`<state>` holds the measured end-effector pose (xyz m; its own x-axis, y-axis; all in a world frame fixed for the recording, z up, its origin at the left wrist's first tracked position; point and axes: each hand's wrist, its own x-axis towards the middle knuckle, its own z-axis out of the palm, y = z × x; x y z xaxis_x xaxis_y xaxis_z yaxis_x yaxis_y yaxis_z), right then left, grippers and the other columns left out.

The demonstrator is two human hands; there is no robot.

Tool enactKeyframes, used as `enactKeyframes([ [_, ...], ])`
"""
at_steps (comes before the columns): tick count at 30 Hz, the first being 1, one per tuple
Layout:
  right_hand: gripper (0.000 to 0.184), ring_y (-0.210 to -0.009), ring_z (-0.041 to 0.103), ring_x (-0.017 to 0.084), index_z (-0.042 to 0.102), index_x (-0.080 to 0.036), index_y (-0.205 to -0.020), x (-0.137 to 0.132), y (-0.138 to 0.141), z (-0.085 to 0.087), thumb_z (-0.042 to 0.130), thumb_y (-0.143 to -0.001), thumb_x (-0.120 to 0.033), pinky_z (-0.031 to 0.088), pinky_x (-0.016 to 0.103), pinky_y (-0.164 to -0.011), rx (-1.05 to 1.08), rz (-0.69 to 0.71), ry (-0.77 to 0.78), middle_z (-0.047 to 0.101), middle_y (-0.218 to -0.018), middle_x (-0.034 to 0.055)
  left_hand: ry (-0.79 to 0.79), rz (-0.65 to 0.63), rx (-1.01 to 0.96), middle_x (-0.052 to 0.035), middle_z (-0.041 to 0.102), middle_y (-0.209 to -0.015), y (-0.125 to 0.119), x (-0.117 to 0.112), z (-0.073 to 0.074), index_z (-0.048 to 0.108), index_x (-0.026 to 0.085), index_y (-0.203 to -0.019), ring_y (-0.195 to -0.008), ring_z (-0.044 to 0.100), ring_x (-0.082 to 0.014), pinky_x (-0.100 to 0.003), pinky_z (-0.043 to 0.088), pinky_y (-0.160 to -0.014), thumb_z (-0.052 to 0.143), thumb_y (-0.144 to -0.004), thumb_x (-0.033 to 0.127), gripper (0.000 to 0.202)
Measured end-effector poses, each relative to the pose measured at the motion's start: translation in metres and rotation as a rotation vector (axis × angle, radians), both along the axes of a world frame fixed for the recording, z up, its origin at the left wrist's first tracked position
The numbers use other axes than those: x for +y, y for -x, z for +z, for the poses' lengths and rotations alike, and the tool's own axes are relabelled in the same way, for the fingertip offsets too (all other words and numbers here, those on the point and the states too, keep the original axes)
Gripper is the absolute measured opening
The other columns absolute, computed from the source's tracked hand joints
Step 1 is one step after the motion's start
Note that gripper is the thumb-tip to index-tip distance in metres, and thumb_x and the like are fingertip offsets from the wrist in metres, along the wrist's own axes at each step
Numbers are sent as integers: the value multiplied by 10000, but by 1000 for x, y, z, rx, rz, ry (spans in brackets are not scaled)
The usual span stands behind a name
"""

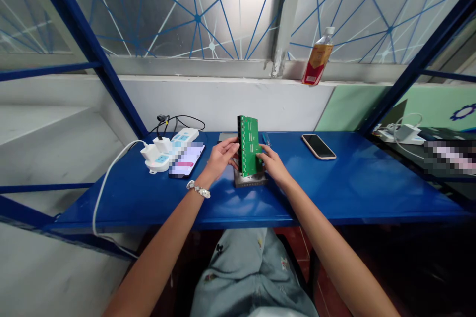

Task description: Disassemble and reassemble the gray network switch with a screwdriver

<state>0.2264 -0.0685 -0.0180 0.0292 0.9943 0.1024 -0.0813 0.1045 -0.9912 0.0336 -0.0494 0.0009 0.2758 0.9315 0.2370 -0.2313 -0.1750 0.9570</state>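
Observation:
A green circuit board [248,145] stands upright on its edge over a grey metal case [250,180] on the blue shelf [334,188]. My left hand [221,156] grips the board's left side, where a row of black ports runs. My right hand [272,163] holds the board's right lower edge with its fingers curled on it. A beaded bracelet sits on my left wrist.
A white power strip [169,151] with plugged chargers and a phone [186,159] lie to the left. Another phone [319,146] lies to the right. A drink bottle [318,57] stands on the window ledge. Blue frame posts rise on both sides.

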Motion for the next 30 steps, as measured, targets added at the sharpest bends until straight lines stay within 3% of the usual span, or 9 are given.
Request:
enactKeyframes([
  [4, 457, -721, 614, 178, 639, -284, -1145, -1, -1, 3, 684, -694, -345, 478, 285, -637, 59, -7, 23, 697, -802, -32, 26, 10, -14, -75, 735, -903, -1, 1, -1, 705, 159, -1196, -647, 645, -133, -210, 506, -496, 802, -782, 518, 557],
  [8, 344, -646, 534, 147, 650, -237, -940, -1, -4, 5, 754, -682, -439, 421, 263, -608, 72, -74, -37, 632, -711, -35, 69, 42, -9, -55, 708, -839, -1, 5, -3, 744, 146, -1015, -662, 630, -123, -211, 514, -540, 806, -758, 560, 492],
  [15, 355, -698, 520, 141, 695, -206, -801, 3, -10, 2, 837, -655, -497, 431, 270, -647, 53, -179, -190, 633, -757, -3, 68, 51, 17, -67, 702, -880, -2, 4, -2, 747, 147, -1016, -745, 633, -147, -239, 531, -596, 791, -766, 571, 494],
  [20, 314, -583, 437, 116, 740, -205, -788, 2, -15, 4, 859, -666, -469, 367, 270, -559, 24, -206, -210, 526, -608, -39, 31, 35, 6, -61, 696, -888, -3, 5, -3, 759, 154, -984, -761, 608, -144, -253, 516, -641, 785, -774, 568, 465],
  [23, 351, -481, 369, 89, 725, -191, -788, -1, -14, 9, 873, -641, -474, 291, 263, -486, 66, -199, -188, 486, -514, -66, -57, 66, 29, -24, 639, -749, -2, 8, -4, 762, 142, -885, -674, 531, -112, -236, 462, -625, 794, -773, 561, 434],
  [27, 416, -414, 454, 102, 677, -182, -850, -5, -11, 16, 856, -650, -500, 297, 259, -439, 107, -141, -150, 639, -545, -19, -131, 57, 85, 42, 467, -558, 0, 8, -4, 745, 132, -822, -529, 392, -77, -225, 353, -534, 746, -832, 565, 432],
  [30, 432, -496, 608, 148, 640, -188, -896, -6, -11, 19, 813, -683, -522, 334, 242, -428, 138, -106, -150, 758, -740, 60, -131, 12, 126, 26, 532, -556, 1, 5, -1, 743, 127, -873, -513, 482, -90, -240, 412, -560, 704, -866, 579, 454],
])
